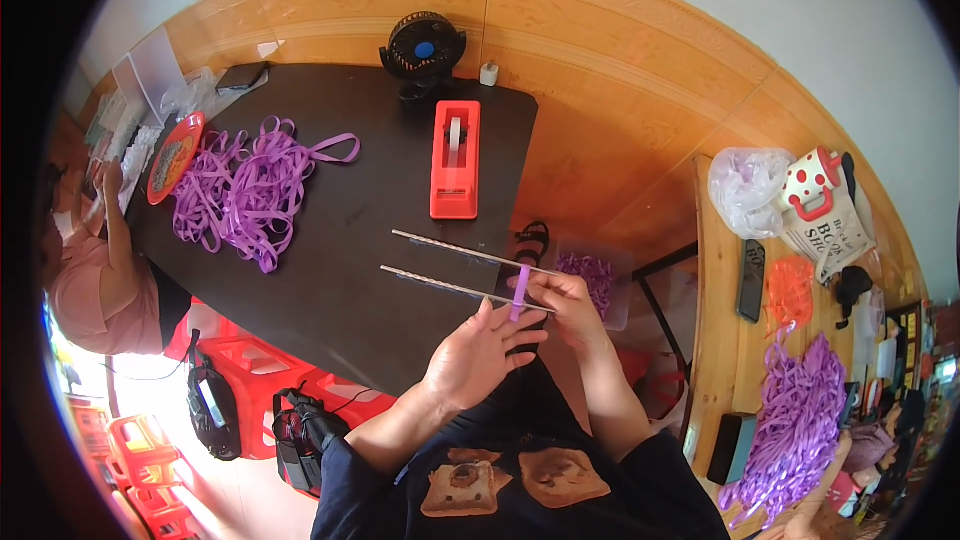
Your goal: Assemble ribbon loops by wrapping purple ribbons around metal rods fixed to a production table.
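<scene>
Two thin metal rods [450,247] with spiral-looking left parts run side by side over the dark table's right edge. A band of purple ribbon [521,290] spans both rods near their right ends. My right hand [567,306] is closed there, its curled fingers against the ribbon and between the rods; part of what it pinches is hidden. Palm up and fingers spread, my left hand [480,355] lies just below the ribbon, the fingertips close to the lower rod. A tangled heap of purple ribbon [255,190] lies on the table's left part.
On the dark table [380,170] stand a red tape dispenser [455,165], a black fan [424,48] and an orange-red plate [175,158]. A tub of purple pieces [590,285] sits below right. More purple ribbon [797,405] covers the wooden table. Another person [105,285] is at left.
</scene>
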Tool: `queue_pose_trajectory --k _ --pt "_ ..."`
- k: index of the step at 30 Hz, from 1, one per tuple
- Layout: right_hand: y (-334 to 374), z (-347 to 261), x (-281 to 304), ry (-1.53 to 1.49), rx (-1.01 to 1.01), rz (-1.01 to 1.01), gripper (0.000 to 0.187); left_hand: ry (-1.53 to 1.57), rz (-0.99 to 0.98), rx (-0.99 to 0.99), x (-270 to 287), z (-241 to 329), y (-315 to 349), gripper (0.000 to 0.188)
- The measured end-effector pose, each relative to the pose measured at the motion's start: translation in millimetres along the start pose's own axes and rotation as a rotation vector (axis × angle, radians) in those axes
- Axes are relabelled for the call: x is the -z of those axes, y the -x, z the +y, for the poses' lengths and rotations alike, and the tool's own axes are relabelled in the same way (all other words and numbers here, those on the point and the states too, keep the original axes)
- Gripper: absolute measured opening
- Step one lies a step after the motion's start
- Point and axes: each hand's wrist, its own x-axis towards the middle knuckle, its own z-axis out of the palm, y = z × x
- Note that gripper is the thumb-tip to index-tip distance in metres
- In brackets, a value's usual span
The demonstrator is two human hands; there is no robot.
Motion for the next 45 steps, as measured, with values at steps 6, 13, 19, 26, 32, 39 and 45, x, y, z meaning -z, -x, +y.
queue_pose_trajectory --k 6,13,19,26,32,39,45 --pt "-15 3 -8 -0.114 -0.042 -0.109 0.016 0.048 -0.032 0.001 0 1 1 0.066" --pt "-22 7 -11 -0.266 -0.045 -0.187 0.011 -0.007 -0.016 -0.001 -1 2 1 0.078" --pt "-23 8 -7 -0.270 -0.046 -0.206 0.017 0.007 -0.022 -0.003 0 1 1 0.075" --pt "-17 1 -14 -0.258 -0.116 -0.095 0.014 0.015 -0.025 0.000 1 1 1 0.072" --pt "-12 0 -8 -0.226 -0.096 0.022 0.041 0.012 -0.034 0.002 1 1 0 0.072" --pt "0 -28 -20 -0.262 -0.006 0.058 0.068 0.010 -0.018 -0.016 2 1 2 0.072" --pt "-5 -31 -27 -0.147 0.001 0.156 0.072 0.011 -0.028 -0.004 0 0 1 0.071"
